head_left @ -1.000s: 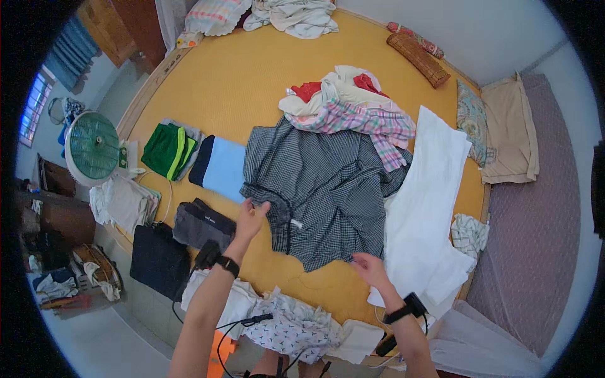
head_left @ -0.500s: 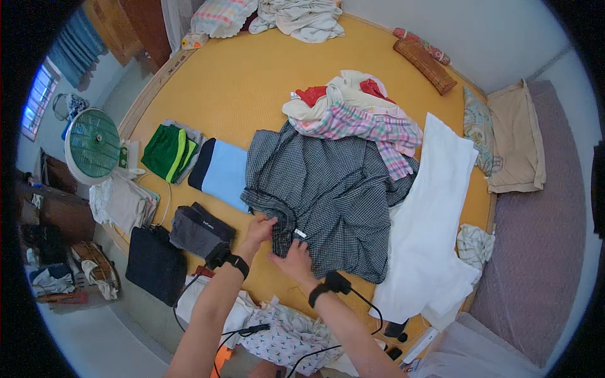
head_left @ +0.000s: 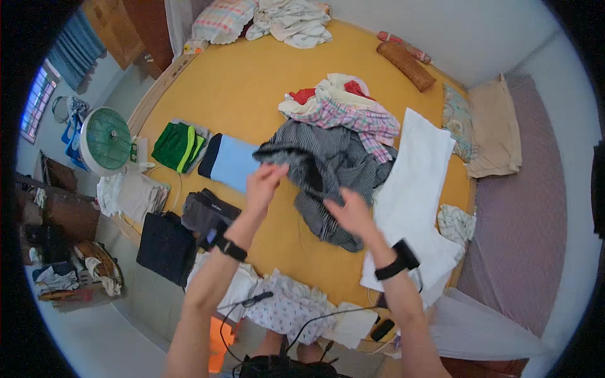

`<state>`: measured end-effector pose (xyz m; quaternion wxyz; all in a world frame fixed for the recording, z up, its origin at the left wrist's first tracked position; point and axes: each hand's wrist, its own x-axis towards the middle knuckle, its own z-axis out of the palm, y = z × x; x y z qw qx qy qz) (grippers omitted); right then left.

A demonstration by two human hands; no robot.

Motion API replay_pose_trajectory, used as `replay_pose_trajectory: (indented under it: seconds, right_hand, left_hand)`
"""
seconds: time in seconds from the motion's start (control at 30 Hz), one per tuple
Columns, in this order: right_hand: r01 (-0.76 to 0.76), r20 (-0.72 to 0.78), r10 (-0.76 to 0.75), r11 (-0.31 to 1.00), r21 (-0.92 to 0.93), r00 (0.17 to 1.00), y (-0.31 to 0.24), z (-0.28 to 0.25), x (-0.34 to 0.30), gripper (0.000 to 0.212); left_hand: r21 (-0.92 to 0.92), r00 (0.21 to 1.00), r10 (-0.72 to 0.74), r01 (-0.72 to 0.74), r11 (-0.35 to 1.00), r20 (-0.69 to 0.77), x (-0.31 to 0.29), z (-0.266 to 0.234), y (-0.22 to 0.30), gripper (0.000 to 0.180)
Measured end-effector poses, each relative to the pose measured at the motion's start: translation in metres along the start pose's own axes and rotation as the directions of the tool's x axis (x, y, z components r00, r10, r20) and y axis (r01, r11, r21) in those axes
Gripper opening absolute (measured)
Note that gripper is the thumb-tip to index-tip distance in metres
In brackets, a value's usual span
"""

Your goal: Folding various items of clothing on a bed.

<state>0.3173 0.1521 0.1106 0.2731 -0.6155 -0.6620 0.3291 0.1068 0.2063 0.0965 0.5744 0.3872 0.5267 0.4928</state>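
A black-and-white checked shirt (head_left: 331,142) lies rumpled in the middle of the yellow mat, its near part lifted and smeared by motion. My left hand (head_left: 263,184) pinches the raised edge at the shirt's left side. At the near right side, my right hand (head_left: 353,215) is closed on the cloth, its fingertips partly blurred. Between my hands a dark fold gapes open. Beyond the shirt, overlapping its far edge, is a heap of cream, red and pink plaid clothes (head_left: 350,113). White trousers (head_left: 413,170) lie spread along its right side.
Left of the shirt lie folded light-blue cloth (head_left: 234,165), green shorts (head_left: 171,148), grey cloth (head_left: 205,211) and black cloth (head_left: 165,246). A fan (head_left: 106,142) stands at the left edge. White patterned clothes (head_left: 290,309) are nearest me. Cables hang around my forearms.
Both hands have lifted the shirt's near edge off the mat and spread apart, my left going up, my right going up and right. The shirt has bunched up away from me.
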Motion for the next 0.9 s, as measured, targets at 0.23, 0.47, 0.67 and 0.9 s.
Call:
replay_pose_trajectory:
  seconds: [0.23,0.47,0.67,0.9]
  right_hand:
    - [0.44,-0.502,-0.301,0.879,0.183,0.811,-0.219,-0.188,-0.03,0.035]
    - [0.589,-0.376,-0.563,0.806,-0.054,0.736,-0.284,-0.206,-0.108,0.036]
    - [0.473,-0.166,-0.488,0.872,-0.125,0.857,-0.242,-0.147,-0.149,0.041]
    - [0.221,-0.128,-0.199,0.956,0.193,0.972,-0.175,-0.117,-0.2,0.037]
  left_hand:
    - [-0.172,0.721,0.684,-0.665,0.727,0.107,-0.09,0.025,0.259,0.009]
    - [0.121,0.38,0.924,-0.92,0.374,0.035,-0.183,0.0,0.303,0.042]
    - [0.65,0.885,0.399,-0.452,0.611,0.24,-0.18,-0.014,0.191,0.028]
    - [0.87,0.893,0.059,-0.449,0.207,0.447,-0.2,-0.042,0.106,0.038]
